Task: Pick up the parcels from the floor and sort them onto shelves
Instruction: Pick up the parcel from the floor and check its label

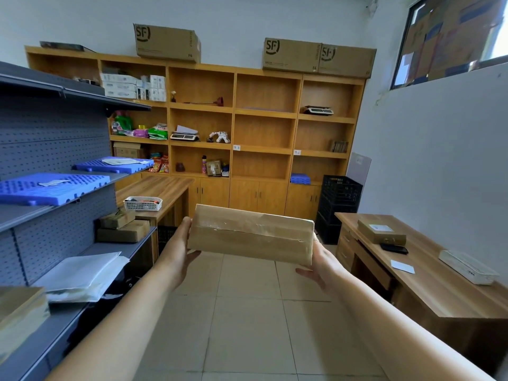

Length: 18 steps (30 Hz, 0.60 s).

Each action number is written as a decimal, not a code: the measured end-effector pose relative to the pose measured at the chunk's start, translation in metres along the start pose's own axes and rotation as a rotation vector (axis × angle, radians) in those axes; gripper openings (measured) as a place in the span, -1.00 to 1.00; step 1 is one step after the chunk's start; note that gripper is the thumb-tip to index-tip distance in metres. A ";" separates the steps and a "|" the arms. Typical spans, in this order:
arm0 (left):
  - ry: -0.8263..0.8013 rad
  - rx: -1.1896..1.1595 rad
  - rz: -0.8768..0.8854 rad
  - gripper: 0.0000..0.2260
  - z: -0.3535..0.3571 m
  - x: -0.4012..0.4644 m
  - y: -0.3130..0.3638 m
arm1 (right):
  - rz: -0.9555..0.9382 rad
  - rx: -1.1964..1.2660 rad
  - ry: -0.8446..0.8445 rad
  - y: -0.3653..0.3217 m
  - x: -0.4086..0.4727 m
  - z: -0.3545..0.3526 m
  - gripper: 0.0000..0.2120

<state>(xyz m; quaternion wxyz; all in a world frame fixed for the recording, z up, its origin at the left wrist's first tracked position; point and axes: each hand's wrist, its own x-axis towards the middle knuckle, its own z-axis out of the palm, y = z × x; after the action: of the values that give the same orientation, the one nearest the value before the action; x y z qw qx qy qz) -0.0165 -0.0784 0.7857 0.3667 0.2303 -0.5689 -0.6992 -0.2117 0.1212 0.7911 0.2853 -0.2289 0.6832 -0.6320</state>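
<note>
Taped cardboard parcel (251, 233), gripped at its ends by left hand (180, 250) and right hand (321, 264) above tiled floor (247, 312) (grey shelving (55, 133) left, wooden desk (428, 281) right).

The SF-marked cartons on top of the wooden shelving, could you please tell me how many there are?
3: one SF carton stands alone towards the left, and two sit side by side towards the right. None seems hidden.

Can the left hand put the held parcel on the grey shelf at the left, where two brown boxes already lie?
Probably yes. The left hand and right hand hold the parcel in open air, nothing stands between it and the grey shelf, and bare space remains before the boxes.
</note>
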 end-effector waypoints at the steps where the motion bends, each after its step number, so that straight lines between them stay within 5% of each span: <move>1: -0.022 0.000 -0.002 -0.69 -0.001 0.000 0.000 | 0.000 0.011 -0.012 0.000 -0.001 -0.001 -0.83; 7: -0.192 0.067 0.041 -0.50 -0.010 -0.004 0.004 | 0.026 0.126 -0.015 0.005 0.001 -0.013 -0.62; 18: -0.143 0.099 0.053 -0.71 -0.005 -0.007 0.007 | 0.073 0.109 -0.026 0.006 0.002 -0.021 -0.73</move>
<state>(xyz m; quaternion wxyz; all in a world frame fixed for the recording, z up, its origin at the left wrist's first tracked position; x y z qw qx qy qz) -0.0066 -0.0773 0.7907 0.3316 0.1824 -0.6336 -0.6748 -0.2269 0.1361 0.7855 0.3289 -0.1962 0.6520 -0.6544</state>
